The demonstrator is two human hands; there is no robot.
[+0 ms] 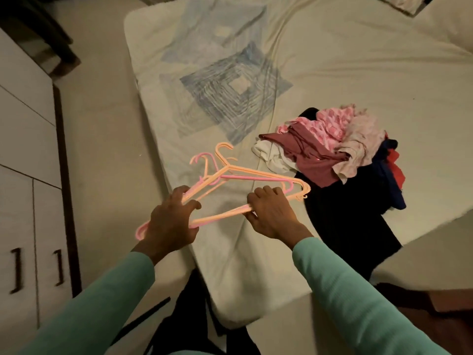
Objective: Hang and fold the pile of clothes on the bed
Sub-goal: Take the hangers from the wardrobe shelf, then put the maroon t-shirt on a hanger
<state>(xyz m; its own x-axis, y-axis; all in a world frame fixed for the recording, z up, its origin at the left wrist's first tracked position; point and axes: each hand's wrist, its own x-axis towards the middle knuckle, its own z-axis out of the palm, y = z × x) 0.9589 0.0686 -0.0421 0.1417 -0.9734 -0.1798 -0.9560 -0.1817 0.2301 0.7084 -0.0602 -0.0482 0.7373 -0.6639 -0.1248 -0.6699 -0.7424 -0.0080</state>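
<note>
A bundle of pink and orange hangers (256, 173) was held above the bed (230, 265) edge by both hands. The left grip (170, 221) was curled round the bundle's near left corner, back of the hand turned up. The right grip (271, 213) was closed on the bottom bars, knuckles raised. Both forearms were stretched forward in green sleeves (358, 290). The pile of clothes (332, 149) was seen beyond and right of the right grip, apart from it, on the bed.

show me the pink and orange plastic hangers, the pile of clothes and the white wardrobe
pink and orange plastic hangers (222, 214): head view, middle of the bottom bars
pile of clothes (320, 160): head view, maroon garment at the front
white wardrobe (18, 201): head view, flat door panel
</note>
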